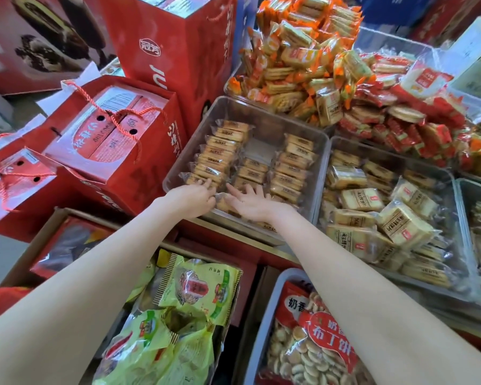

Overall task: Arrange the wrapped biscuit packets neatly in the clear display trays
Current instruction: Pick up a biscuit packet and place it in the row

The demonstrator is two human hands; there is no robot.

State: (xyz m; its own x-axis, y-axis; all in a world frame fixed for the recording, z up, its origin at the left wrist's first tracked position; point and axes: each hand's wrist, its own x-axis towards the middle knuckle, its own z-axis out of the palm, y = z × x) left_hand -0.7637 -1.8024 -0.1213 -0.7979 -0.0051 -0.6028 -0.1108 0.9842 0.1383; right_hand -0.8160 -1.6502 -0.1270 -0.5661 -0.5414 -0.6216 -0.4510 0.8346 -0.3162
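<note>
- Both bare arms are reaching forward into the near end of the clear display tray (pixel 264 118), which is sitting between the red gift boxes on the left and a second tray on the right
- The left hand (pixel 190 200) is curling its fingers round a wrapped biscuit packet (pixel 189 179) at the near end of the left row, pinching it at the tray's near left corner
- The right hand (pixel 252 204) is lying with fingers spread and mostly straight, its fingertips (pixel 233 190) resting on the packets at the near end of the middle row; a clear wrapper edge is showing beside its thumb, and whether the thumb is gripping it cannot be told
- The biscuit packets in this tray are standing in three rows: the left row (pixel 220 154) is running the full length, the middle row (pixel 252 170) is filling only the near half, and the right row (pixel 292 165) is lining the right wall
- A bare patch of tray floor is showing at the far end of the middle row
- The second tray (pixel 456 179) is holding similar pale packets (pixel 406 220) lying loose and tilted in a heap
- A pile of orange-wrapped biscuits (pixel 297 56) is rising behind the trays, with red-wrapped ones (pixel 400 120) lying just beside it on the right
- Green snack bags (pixel 195 290) and a red bag of small round biscuits (pixel 317 343) are lying below the forearms
</note>
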